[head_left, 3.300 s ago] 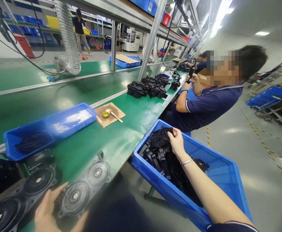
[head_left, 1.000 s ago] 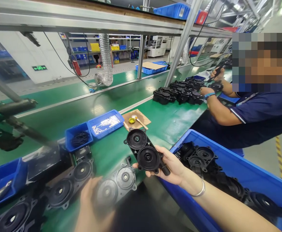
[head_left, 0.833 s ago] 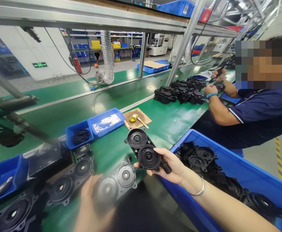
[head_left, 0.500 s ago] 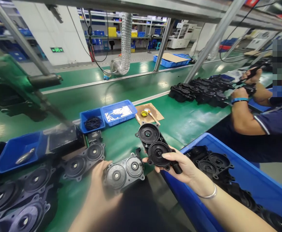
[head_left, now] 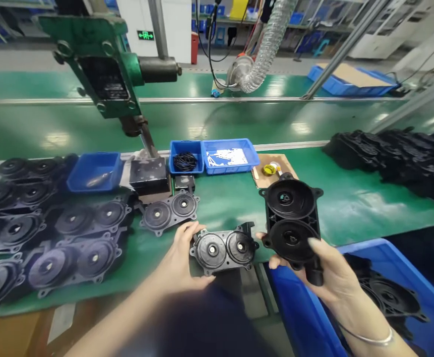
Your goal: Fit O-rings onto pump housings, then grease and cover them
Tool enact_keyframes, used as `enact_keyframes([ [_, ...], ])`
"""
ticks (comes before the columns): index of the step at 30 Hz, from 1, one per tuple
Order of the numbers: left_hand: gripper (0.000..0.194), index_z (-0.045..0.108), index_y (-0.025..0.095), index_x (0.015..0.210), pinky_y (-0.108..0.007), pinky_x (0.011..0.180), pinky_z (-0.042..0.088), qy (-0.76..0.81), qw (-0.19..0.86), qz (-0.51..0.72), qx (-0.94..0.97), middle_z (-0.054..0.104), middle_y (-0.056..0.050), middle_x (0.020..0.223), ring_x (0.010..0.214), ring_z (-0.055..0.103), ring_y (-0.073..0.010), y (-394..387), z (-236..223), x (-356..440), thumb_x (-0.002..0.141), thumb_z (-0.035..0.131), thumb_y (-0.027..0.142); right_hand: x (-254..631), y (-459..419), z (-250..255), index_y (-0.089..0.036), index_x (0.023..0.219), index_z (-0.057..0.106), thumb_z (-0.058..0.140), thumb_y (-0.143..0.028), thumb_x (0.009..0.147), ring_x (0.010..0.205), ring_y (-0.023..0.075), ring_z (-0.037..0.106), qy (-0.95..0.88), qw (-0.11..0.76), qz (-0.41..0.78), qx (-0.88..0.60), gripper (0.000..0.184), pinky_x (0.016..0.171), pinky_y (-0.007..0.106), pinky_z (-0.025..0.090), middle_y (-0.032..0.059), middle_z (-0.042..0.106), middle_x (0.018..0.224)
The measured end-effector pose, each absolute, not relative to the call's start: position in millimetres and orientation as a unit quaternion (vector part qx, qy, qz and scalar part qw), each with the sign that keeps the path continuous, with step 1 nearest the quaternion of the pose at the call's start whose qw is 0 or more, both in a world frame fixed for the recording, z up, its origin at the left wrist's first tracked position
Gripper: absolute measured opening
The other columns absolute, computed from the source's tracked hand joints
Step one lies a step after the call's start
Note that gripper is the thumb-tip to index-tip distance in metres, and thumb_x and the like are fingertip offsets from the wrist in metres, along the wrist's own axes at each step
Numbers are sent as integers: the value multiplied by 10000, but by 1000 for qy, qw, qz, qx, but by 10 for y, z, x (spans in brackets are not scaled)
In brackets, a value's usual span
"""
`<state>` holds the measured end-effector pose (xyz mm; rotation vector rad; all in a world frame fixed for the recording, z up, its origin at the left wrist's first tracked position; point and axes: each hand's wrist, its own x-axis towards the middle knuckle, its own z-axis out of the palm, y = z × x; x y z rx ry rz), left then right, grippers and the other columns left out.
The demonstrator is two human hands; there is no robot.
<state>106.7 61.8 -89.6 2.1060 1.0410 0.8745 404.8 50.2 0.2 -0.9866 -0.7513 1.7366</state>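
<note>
My left hand (head_left: 181,260) is closed round the left end of a grey-black twin-round pump housing (head_left: 225,249) at the bench's front edge; pale metal pins show in its two round centres. My right hand (head_left: 334,277) grips a black plastic pump housing (head_left: 293,218), tilted upright with two round hollows facing me and a short spout at its lower end. My right thumb lies over its lower rim. The two housings are side by side, slightly apart. Behind my left hand, a similar assembled housing (head_left: 170,212) lies on the green bench.
Rows of similar housings (head_left: 75,258) cover the left of the bench. A green press (head_left: 105,74) stands behind them. Small blue trays (head_left: 231,156) hold black rings and white pieces. A yellow pot (head_left: 269,170) sits on cardboard. At lower right is a blue crate (head_left: 406,267) of housings.
My right hand has lifted a black housing out of the crate and brought it beside the one in my left hand. The view has swung left, and the co-worker has left it.
</note>
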Motion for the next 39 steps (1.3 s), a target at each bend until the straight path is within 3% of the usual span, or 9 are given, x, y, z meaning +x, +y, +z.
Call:
enact_keyframes([
  [2, 1061, 136, 172, 1477, -541, 1165, 284, 396, 319, 329, 796, 374, -162, 1451, 1423, 227, -334, 618, -889, 1061, 649, 783, 318, 4026, 538, -1, -200, 1151, 670, 563, -588, 901, 763, 287, 669, -268, 495, 738, -373, 473, 680, 414, 562, 135, 682, 1065],
  [4, 1047, 147, 170, 1472, -543, 1167, 283, 393, 326, 328, 795, 373, -164, 1452, 1431, 219, -338, 617, -889, 1056, 653, 779, 329, 3979, 583, -8, -209, 1151, 674, 472, -562, 944, 795, 281, 667, -244, 503, 741, -372, 456, 654, 386, 563, 125, 684, 1059],
  [8, 1075, 116, 191, 1483, -565, 1159, 283, 391, 338, 328, 791, 370, -163, 1465, 1439, 206, -351, 613, -904, 1054, 651, 785, 325, 3866, 667, -6, -188, 1134, 680, 474, -507, 946, 921, 292, 652, -249, 482, 741, -395, 423, 701, 373, 565, 127, 670, 1099],
  [12, 1108, 101, 213, 1490, -590, 1141, 295, 400, 351, 325, 782, 351, -174, 1478, 1433, 219, -373, 616, -896, 1053, 636, 800, 301, 3872, 664, 5, -172, 1092, 679, 479, -527, 952, 912, 300, 655, -338, 465, 698, -427, 431, 758, 393, 558, 137, 672, 1085],
  [15, 1127, 116, 214, 1492, -584, 1145, 292, 399, 366, 322, 777, 361, -176, 1472, 1426, 232, -371, 625, -863, 1050, 622, 822, 330, 3983, 605, -19, -201, 1252, 590, 582, -517, 928, 986, 328, 632, -516, 442, 566, -466, 453, 862, 441, 524, 131, 649, 1126],
  [19, 1199, 64, 200, 1502, -557, 1169, 266, 373, 370, 346, 777, 427, -161, 1433, 1417, 248, -340, 655, -845, 1034, 610, 847, 368, 4074, 601, -68, -264, 1355, 504, 708, -261, 883, 1201, 333, 517, -753, 362, 305, -458, 513, 1029, 467, 420, 128, 503, 1338],
  [22, 1198, 104, 188, 1502, -555, 1163, 276, 364, 368, 362, 776, 444, -168, 1425, 1412, 256, -349, 671, -866, 1016, 596, 859, 399, 4001, 669, -88, -252, 1389, 472, 675, -159, 881, 1255, 343, 460, -855, 268, 230, -380, 555, 1031, 493, 413, 156, 425, 1394],
  [29, 1180, 98, 189, 1501, -551, 1149, 302, 350, 361, 381, 776, 452, -161, 1420, 1400, 265, -351, 673, -903, 1010, 617, 839, 440, 3833, 799, -85, -245, 1496, 345, 586, -141, 939, 1295, 360, 398, -923, 139, 210, -292, 616, 1000, 548, 410, 192, 375, 1416],
  [39, 1118, 129, 212, 1498, -561, 1122, 343, 328, 359, 395, 779, 389, -180, 1451, 1388, 273, -358, 696, -941, 1002, 645, 818, 432, 3723, 833, -111, -252, 1516, 328, 549, -171, 960, 1270, 359, 411, -934, 91, 203, -280, 604, 960, 543, 441, 188, 384, 1392],
])
